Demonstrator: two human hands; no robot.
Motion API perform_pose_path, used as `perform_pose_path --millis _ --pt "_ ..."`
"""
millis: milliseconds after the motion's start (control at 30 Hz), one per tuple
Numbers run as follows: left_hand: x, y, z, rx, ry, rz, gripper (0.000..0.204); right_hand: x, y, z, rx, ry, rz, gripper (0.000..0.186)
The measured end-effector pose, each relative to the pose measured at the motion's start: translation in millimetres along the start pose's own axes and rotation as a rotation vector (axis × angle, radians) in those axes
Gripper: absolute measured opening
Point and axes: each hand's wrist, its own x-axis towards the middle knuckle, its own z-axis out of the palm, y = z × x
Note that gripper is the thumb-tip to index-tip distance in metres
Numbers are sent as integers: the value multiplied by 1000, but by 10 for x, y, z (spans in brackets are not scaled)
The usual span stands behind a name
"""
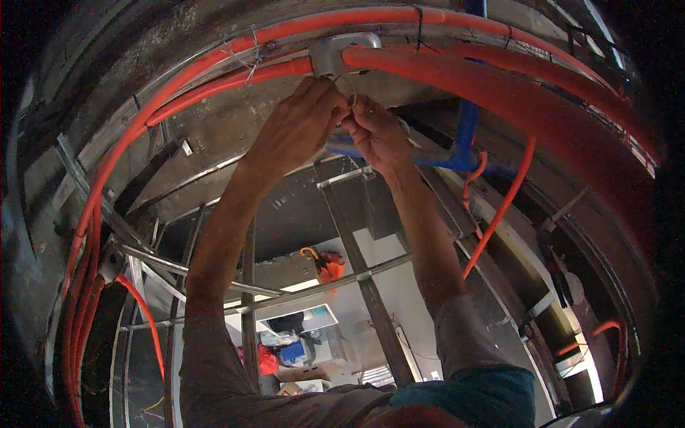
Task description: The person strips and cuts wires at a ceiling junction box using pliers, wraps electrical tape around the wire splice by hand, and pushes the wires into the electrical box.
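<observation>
Both my arms reach up to a grey metal junction box (326,58) among orange conduits. Just under the box, my left hand (305,118) is closed, its fingertips pinched together. My right hand (378,132) meets it there with thumb and fingers curled in. A thin pale wire (352,88) loops from below the box down to the fingertips of both hands; its ends are hidden in the fingers. One orange conduit (294,70) enters the box from the left, and a thick orange conduit (428,70) meets its right side.
A long orange conduit (278,32) runs above the box, tied with twisted wire (250,55). Blue pipes (467,132) cross behind my right hand. Metal ceiling framing (357,267) spans below my arms. Through it show an orange umbrella (330,267) and piled belongings (292,353).
</observation>
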Motion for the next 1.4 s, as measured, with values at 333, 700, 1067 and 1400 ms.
perform_pose_path --millis 333,700,1067,1400 --pt "-68 -1 118 -100 75 7 17 -223 235 441 113 211 -195 21" --pt "-122 21 33 -170 85 19 21 -361 269 440 147 229 -176 15" --pt "-166 -75 119 -156 146 74 21 -335 329 398 96 218 -193 21" --pt "-169 -98 154 -117 139 104 41 -268 254 74 -803 264 -341 20"
